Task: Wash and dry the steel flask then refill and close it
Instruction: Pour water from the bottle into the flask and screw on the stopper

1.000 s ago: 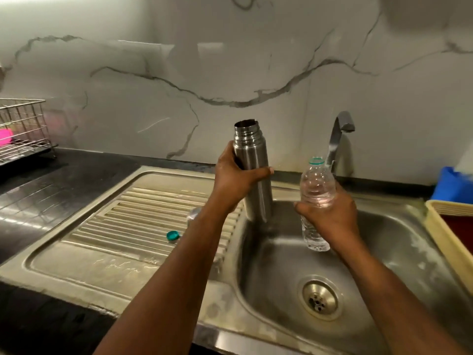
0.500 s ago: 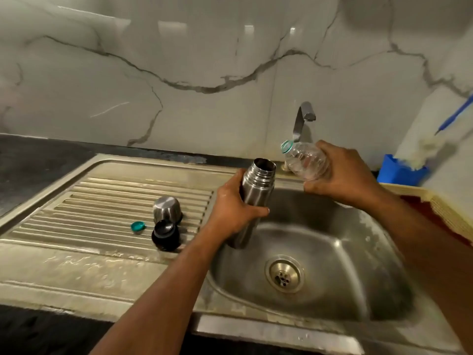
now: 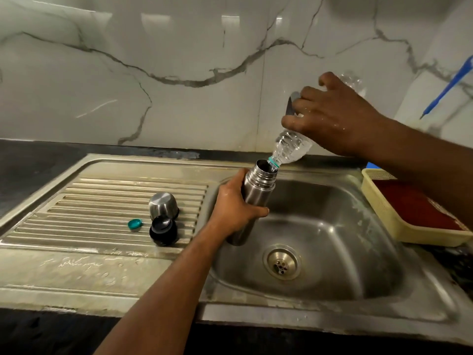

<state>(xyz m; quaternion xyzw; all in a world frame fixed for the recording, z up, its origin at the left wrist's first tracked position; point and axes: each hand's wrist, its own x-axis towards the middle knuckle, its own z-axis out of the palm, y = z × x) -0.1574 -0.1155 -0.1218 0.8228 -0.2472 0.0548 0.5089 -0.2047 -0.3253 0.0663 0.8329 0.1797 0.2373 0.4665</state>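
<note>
here, on the ribbed drainboard [image 3: 102, 201] to the left, a small teal cap [image 3: 135, 224] lies beside a steel cup lid [image 3: 163, 205] and a black stopper [image 3: 163, 231]. your left hand [image 3: 234, 208] has its fingers clamped round the steel flask [image 3: 256, 198], held open-mouthed and slightly tilted over the left edge of the sink [image 3: 332, 226]. your right hand [image 3: 330, 119], fingers closed on the plastic bottle [image 3: 289, 147], tips it neck-down, its mouth touching the flask's rim. a yellow tray [image 3: 384, 216] sits at the far right.
</note>
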